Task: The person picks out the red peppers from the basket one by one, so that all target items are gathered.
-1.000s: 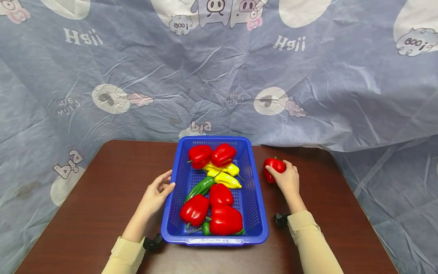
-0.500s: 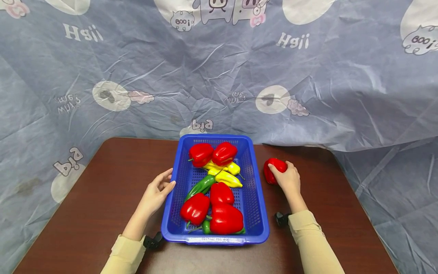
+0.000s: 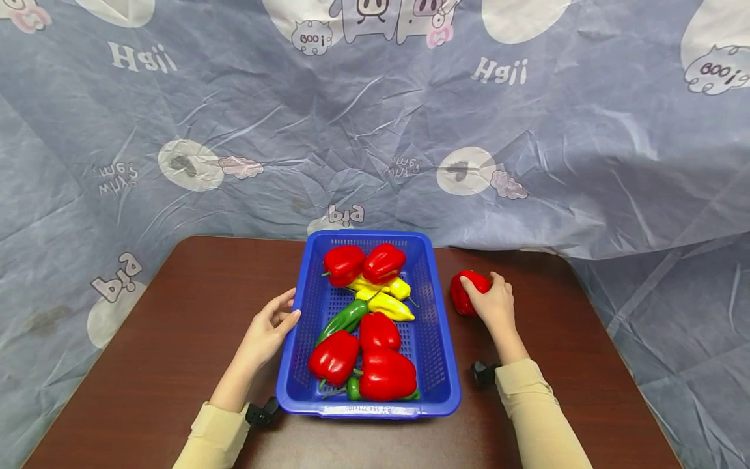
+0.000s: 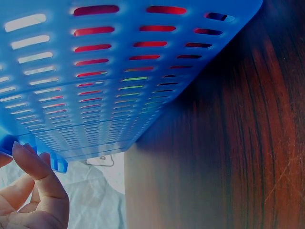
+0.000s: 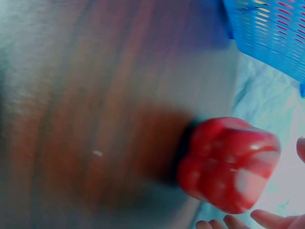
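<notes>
A blue plastic basket (image 3: 443, 339) stands on the table with several red bell peppers in it. My left hand (image 3: 266, 332) holds the left rim, thumb and fingers curled at the edge; the left wrist view shows the fingers (image 4: 40, 174) by the rim from below. Right of the basket, a lone red bell pepper (image 3: 461, 296) rests on the table. Around its right side is my right hand (image 3: 497, 306), thumb over the near side in the head view. In the right wrist view the fingertips (image 5: 233, 222) are spread and show a gap from the pepper.
Also in the basket lie yellow peppers (image 3: 387, 306), a long green pepper (image 3: 342, 321) and more green ones partly hidden under the red. The brown table (image 3: 176, 326) meets a grey-blue printed cloth (image 3: 351, 130) behind. Black wrist cameras (image 3: 483, 372) hang under both wrists.
The lone red pepper has turned a little, its stem no longer upright at the back. My right hand has shifted slightly right; the left hand and basket keep their places.
</notes>
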Available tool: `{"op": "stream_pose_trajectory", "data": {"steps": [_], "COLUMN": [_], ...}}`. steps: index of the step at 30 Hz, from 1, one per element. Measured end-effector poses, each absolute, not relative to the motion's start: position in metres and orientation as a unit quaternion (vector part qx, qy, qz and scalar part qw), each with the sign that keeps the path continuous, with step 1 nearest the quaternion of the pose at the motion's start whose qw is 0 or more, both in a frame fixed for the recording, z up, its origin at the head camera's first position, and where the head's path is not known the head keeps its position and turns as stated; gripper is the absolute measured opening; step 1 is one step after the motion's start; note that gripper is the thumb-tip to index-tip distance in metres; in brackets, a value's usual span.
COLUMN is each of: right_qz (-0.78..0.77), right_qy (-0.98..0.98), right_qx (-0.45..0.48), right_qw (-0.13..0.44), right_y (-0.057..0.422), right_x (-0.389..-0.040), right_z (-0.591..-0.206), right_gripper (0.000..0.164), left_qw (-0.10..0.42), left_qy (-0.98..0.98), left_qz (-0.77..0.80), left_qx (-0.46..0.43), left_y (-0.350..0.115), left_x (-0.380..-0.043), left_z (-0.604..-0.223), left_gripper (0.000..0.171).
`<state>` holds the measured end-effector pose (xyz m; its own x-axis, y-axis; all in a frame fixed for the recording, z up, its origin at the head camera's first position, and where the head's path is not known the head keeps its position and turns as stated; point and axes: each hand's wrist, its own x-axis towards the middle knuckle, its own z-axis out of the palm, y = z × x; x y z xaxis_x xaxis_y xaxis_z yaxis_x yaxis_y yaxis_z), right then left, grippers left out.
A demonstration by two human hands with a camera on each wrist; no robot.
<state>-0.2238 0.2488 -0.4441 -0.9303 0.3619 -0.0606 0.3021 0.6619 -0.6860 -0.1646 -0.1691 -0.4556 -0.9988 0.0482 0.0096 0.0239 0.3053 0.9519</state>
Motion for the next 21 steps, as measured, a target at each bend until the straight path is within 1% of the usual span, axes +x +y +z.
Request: {"op": "stream_pose_trajectory", "data": {"steps": [11, 18, 21], "right_qz": [0.396, 0.436, 0.452], "right_qy": [-0.904, -0.89, -0.884], "right_qx": [-0.143, -0.106, -0.095], "right_qw": [0.073, 0.079, 0.069], "right_y": [0.231, 0.204, 0.191], "right_x": [-0.223, -0.221, -0.223], "right_z": [-0.386, -0.348, -0.339], "right_gripper": [0.088, 0.084, 0.082], "left_qw": [0.006, 0.012, 0.016], "left_qy": [0.805, 0.818, 0.825], "left_qz": [0.592, 0.574, 0.564], "left_qx": [0.028, 0.019, 0.015], "left_y": [-0.17, -0.168, -0.167], "left_x": [-0.163, -0.164, -0.164], "left_z": [-0.453, -0.447, -0.444], "left_gripper": [0.051, 0.051, 0.051]}}
